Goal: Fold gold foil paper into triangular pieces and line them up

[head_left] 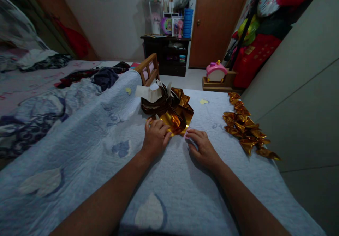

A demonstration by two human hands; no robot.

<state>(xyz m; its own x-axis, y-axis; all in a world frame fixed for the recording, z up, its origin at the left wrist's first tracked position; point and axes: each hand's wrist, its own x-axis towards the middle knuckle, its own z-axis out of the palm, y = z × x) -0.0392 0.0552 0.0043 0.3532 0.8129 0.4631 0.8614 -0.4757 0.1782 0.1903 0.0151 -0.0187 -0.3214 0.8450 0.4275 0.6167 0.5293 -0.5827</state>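
A loose pile of shiny gold foil paper lies on the quilt, its sheets bent and fanned out, with pale sheets standing up at its back left. My left hand rests at the near left edge of the pile, fingers bent over the foil and thumb at its near edge; it seems to pinch a sheet there. At the near right corner is my right hand, its fingers curved and thumb held apart. Its fingertips are beside a small pinkish bit at the corner. Several folded gold foil pieces lie in a row to the right.
A pale blue quilt covers the bed, with rumpled clothes at left. Behind the pile stands a small wooden rail. A pink-and-white toy and a dark shelf are beyond. A pale cabinet borders the right side.
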